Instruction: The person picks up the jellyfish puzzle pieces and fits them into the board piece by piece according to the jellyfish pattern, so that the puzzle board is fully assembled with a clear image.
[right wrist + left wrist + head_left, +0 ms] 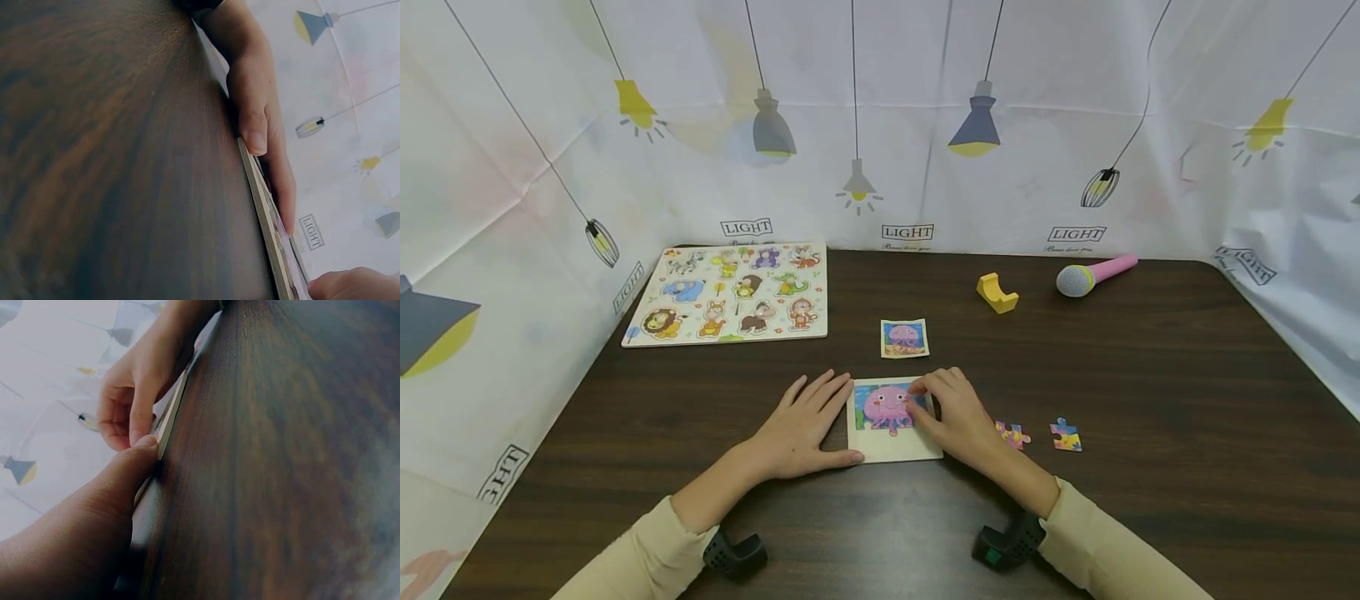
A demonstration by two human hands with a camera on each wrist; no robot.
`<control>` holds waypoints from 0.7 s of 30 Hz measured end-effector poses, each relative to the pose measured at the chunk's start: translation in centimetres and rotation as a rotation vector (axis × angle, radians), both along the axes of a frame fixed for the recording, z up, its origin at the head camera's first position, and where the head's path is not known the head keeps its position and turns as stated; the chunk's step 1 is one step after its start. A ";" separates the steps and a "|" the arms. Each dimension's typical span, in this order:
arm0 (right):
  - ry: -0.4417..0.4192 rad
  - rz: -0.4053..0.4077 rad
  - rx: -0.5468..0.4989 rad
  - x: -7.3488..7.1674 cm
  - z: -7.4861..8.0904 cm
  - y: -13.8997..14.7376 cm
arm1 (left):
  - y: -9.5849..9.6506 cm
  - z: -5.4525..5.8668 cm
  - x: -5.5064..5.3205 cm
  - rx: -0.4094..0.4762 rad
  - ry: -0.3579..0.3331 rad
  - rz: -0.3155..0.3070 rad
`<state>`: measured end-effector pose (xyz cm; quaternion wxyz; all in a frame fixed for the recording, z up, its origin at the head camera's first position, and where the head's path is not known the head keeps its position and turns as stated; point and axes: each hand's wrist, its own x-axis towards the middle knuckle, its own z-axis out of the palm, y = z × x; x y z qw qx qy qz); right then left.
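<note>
The word "LIGHT" runs in boxed capitals across a white cloth (1045,150) printed with hanging lamps, above smaller script too faint to read with certainty; the label shows again at the right of the right wrist view. At the lower centre of the head view, a pink jellyfish puzzle (891,446) lies flat on a dark wooden table (1150,358), its left side met by a person's left hand (801,429), fingers spread, thumb on the lower left corner. The right hand (958,417) bends thumb and fingertips over the puzzle's upper right, hiding that part; whether they pinch a piece cannot be told. Right of centre sit one loose piece (1017,437), partly covered by that arm, and a second piece (1067,436). A jellyfish card (905,338) lies above the puzzle, an animal board (730,296) at upper left, a yellow block (997,294) and a pink microphone (1096,275) at upper right. Both sleeves are cut off by the bottom edge.
</note>
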<state>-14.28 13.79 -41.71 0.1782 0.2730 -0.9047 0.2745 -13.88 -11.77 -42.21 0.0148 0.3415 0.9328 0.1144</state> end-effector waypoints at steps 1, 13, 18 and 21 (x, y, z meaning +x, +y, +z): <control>0.003 0.003 -0.002 0.0 0.0 0.0 | 0.0 0.0 0.0 0.000 0.001 0.001; -0.028 0.037 0.002 0.5 1.6 1.0 | 0.0 0.3 0.1 0.000 0.003 -0.003; -0.092 0.018 0.016 0.9 2.2 2.6 | 0.0 0.3 0.1 0.003 0.002 -0.005; -0.120 0.009 0.036 1.1 2.4 3.6 | 0.0 0.3 0.2 0.002 0.002 -0.006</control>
